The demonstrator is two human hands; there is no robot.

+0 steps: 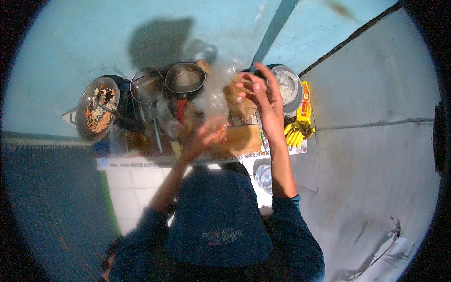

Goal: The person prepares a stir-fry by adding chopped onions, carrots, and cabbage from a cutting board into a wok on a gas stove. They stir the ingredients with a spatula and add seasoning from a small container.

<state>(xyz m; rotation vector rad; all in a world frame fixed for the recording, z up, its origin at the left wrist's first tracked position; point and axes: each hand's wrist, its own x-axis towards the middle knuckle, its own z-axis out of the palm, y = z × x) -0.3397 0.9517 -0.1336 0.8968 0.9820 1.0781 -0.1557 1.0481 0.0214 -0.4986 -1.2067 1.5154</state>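
Note:
A crumpled clear plastic bag, blurred, stands over the middle of the table. At its lower end is my left hand, fingers bent and smeared by motion. Something orange shows by those fingertips; whether it is held cannot be made out. My right hand is raised to the right of the bag, its fingers curved and apart. Behind and left of these fingers is crumpled brown paper. A wooden cutting board lies below, near the table's front edge.
At left, a wok holds shredded food and a utensil. A glass lid and a small pan stand beside it. Right are a bowl with white plastic, a yellow packet and bananas. A plastic bottle shows below.

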